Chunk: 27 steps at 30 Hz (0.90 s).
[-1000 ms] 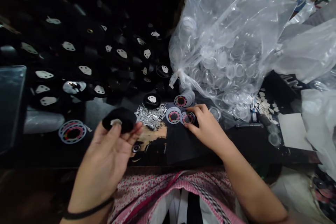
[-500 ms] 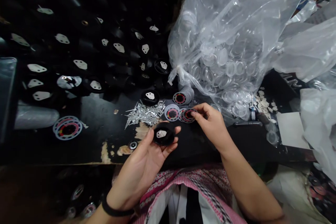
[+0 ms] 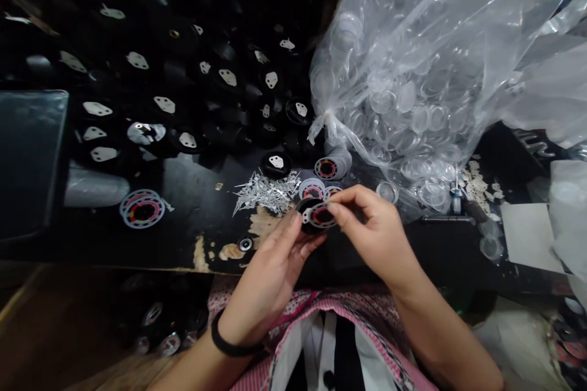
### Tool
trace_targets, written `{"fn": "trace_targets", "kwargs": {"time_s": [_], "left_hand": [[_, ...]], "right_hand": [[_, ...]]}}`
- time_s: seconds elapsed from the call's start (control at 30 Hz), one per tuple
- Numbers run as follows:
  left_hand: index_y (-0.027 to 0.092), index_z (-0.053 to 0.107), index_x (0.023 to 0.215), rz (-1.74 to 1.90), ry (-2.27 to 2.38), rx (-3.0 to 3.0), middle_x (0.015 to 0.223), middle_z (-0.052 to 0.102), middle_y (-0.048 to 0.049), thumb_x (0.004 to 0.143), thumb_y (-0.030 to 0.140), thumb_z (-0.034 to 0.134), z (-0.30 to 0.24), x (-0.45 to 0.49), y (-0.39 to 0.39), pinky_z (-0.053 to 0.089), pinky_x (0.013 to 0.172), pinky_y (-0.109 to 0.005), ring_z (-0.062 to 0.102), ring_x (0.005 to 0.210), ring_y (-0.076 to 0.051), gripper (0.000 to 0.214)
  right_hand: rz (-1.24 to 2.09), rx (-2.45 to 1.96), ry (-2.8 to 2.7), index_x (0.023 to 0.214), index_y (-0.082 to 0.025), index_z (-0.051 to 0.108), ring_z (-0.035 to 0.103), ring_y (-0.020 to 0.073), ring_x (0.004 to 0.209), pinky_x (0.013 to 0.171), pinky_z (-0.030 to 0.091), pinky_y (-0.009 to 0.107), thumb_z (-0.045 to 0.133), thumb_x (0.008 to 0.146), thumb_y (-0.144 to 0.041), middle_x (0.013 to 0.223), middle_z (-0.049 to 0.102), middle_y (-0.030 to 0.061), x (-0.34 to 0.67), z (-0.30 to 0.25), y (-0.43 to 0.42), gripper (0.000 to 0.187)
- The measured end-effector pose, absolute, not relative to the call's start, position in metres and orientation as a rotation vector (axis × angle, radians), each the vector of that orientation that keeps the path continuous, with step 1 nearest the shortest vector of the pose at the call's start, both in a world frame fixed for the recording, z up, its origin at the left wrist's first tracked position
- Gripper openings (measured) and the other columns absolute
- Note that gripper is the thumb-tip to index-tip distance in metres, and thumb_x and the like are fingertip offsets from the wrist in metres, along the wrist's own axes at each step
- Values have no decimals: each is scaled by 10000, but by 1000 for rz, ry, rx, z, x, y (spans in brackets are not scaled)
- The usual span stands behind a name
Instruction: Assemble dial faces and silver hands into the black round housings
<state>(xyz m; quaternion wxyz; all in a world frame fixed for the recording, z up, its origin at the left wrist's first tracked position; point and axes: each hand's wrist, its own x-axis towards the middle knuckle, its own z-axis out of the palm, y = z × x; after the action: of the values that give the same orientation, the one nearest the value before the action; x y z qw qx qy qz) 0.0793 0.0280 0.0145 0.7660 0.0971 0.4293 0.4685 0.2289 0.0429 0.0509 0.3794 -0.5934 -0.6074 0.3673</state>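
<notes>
My left hand (image 3: 270,269) holds a round black part (image 3: 305,215) with a white plate on it, fingertips curled round its edge. My right hand (image 3: 373,235) pinches a small printed dial disc (image 3: 322,215), grey with a red and black centre, and presses it against the black part. Both hands meet just above the black table (image 3: 183,220) near its front edge. Two more dial discs (image 3: 313,188) lie right behind them, beside a heap of thin silver metal pieces (image 3: 263,190).
Many black round parts with white plates (image 3: 183,91) cover the table's far left. A big clear bag of transparent lenses (image 3: 413,85) fills the right. A stack of dials (image 3: 331,166), a larger dial (image 3: 142,209), a screwdriver (image 3: 447,217) and white paper (image 3: 527,235) also lie there.
My left hand carried the black part from the left to the middle. My right hand lifted a dial disc off the table and brought it onto the black part.
</notes>
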Motion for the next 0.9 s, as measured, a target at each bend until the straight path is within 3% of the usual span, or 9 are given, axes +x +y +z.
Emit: {"fn": "trace_targets", "kwargs": {"time_s": [0.27, 0.43, 0.9], "left_hand": [[357, 735, 1172, 960, 964, 464, 1373, 661, 34, 901, 386, 675, 6, 78, 21, 537, 987, -244, 571, 1305, -207, 279], [387, 724, 1185, 958, 939, 538, 1361, 666, 53, 926, 382, 642, 1, 76, 18, 528, 1010, -251, 589, 1284, -192, 272], [386, 687, 1253, 851, 1031, 754, 1436, 610, 29, 908, 392, 657, -1, 67, 19, 534, 1003, -292, 571, 1301, -223, 346]], "right_hand": [[1231, -1623, -1348, 805, -211, 575, 579, 93, 588, 576, 463, 236, 658, 868, -275, 725, 617, -41, 224, 42, 45, 122], [1408, -1580, -1197, 762, -209, 529, 596, 87, 520, 527, 457, 219, 677, 849, -308, 649, 598, -63, 225, 44, 46, 198], [1403, -1642, -1441, 772, -212, 534, 600, 87, 531, 531, 435, 218, 651, 876, -337, 618, 589, -73, 238, 46, 45, 201]]}}
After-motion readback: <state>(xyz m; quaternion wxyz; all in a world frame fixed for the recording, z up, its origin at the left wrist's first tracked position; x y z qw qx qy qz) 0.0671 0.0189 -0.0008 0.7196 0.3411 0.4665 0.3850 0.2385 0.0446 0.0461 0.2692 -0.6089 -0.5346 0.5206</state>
